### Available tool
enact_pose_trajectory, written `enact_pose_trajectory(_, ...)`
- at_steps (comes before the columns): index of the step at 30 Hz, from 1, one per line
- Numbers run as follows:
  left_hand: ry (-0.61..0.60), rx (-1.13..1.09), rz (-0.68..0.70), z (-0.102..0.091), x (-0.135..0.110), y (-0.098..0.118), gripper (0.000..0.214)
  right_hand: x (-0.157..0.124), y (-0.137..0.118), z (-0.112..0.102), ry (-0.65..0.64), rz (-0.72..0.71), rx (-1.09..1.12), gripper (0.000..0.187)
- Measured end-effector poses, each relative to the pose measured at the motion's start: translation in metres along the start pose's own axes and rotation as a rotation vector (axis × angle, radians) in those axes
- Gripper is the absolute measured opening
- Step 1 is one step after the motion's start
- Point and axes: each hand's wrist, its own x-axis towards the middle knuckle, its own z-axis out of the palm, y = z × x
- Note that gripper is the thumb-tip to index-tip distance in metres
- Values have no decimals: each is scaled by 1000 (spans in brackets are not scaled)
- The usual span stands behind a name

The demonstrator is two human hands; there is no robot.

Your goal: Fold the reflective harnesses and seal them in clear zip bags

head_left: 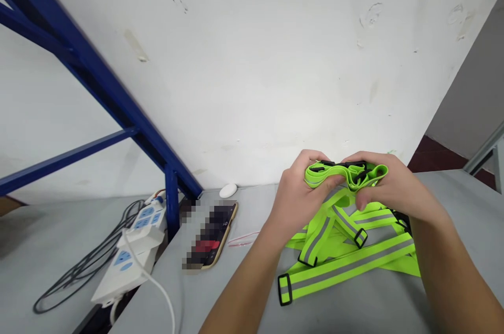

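Both my hands grip a bunched neon-green reflective strap [328,172] with black buckle parts, raised a little above the table. My left hand [299,189] pinches its left end, the thumb along the near side. Around its right end my right hand [388,187] is closed, the thumb pointing down and inward. Beneath them lies a loose heap of green reflective straps [354,263] with grey stripes. Black slide buckles [285,289] show at several strap ends. Part of the heap is hidden behind my hands and forearms.
Left of the straps, a phone [214,237] lies on the grey table [252,208], near a round white object [228,190]. White power strips [134,250] with cables [90,255] sit further left. A blue metal frame [114,92] slants past them. The white wall [275,61] rises behind.
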Motion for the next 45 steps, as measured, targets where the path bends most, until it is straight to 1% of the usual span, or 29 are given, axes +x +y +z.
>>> enact_pose_trajectory(2,55,13,15,-1,0,1,31,2,6,-1,2,4,72,24)
enact_pose_trajectory(3,92,27,31,-1,1,1,33,3,9,-1,5,-6,131,25)
enact_pose_trajectory(5,158,51,66,-2,2,0,34,4,16,2,23,-28,242,36)
enact_pose_trajectory(7,195,66,84,-1,3,-2,33,4,22,8,102,-25,236,41)
enact_pose_trajectory(8,206,74,83,0,3,-3,32,4,24,12,193,-22,181,42)
enact_pose_trajectory(9,216,84,77,1,3,-5,31,3,26,16,318,-29,102,42)
enact_pose_trajectory(11,237,104,60,6,3,-7,31,1,29,26,605,-85,-92,41)
enact_pose_trajectory(12,246,108,57,9,3,-8,32,1,29,31,728,-126,-179,39)
enact_pose_trajectory(13,252,107,59,12,2,-8,32,0,29,36,815,-165,-243,35)
enact_pose_trajectory(14,252,101,62,16,1,-8,32,-1,29,40,860,-193,-284,30)
enact_pose_trajectory(15,248,94,67,19,-1,-8,33,-2,28,44,875,-210,-303,25)
enact_pose_trajectory(17,233,77,78,25,-4,-8,34,-5,24,50,847,-215,-278,24)
enact_pose_trajectory(19,211,52,86,29,-7,-7,33,-9,19,53,785,-194,-224,30)
enact_pose_trajectory(21,176,26,97,30,-9,-6,32,-13,14,52,716,-152,-176,37)
enact_pose_trajectory(23,117,5,95,26,-9,-4,34,-19,10,45,616,-104,-119,45)
enact_pose_trajectory(24,79,-6,85,24,-9,-2,36,-21,9,41,555,-85,-88,45)
enact_pose_trajectory(27,-43,-43,35,14,-8,3,44,-29,5,25,337,-45,-27,39)
enact_pose_trajectory(30,-144,-50,-6,11,-7,5,49,-33,2,13,180,-7,-64,43)
enact_pose_trajectory(31,-169,-56,-20,12,-8,4,51,-34,2,11,150,1,-80,45)
enact_pose_trajectory(33,-186,-102,-43,16,-8,0,55,-34,3,8,136,24,-92,42)
enact_pose_trajectory(35,-183,-198,-11,20,-6,-9,63,-33,6,7,158,58,-67,36)
enact_pose_trajectory(36,-204,-255,22,20,-3,-15,72,-32,7,7,178,73,-43,34)
enact_pose_trajectory(37,-256,-308,54,19,0,-22,81,-31,9,7,199,85,-15,34)
enact_pose_trajectory(38,-342,-353,80,17,5,-30,90,-30,10,7,220,92,15,34)
enact_pose_trajectory(39,-471,-382,82,15,10,-38,97,-29,10,5,243,96,48,34)
enact_pose_trajectory(40,-612,-389,67,12,15,-46,99,-28,11,3,267,98,83,35)
enact_pose_trajectory(42,-900,-359,-3,10,24,-61,91,-22,10,-4,309,96,163,36)
enact_pose_trajectory(43,-977,-339,-44,11,27,-67,82,-18,9,-8,326,91,202,37)
enact_pose_trajectory(45,-1064,-366,-119,19,29,-76,65,-6,8,-21,360,74,260,38)
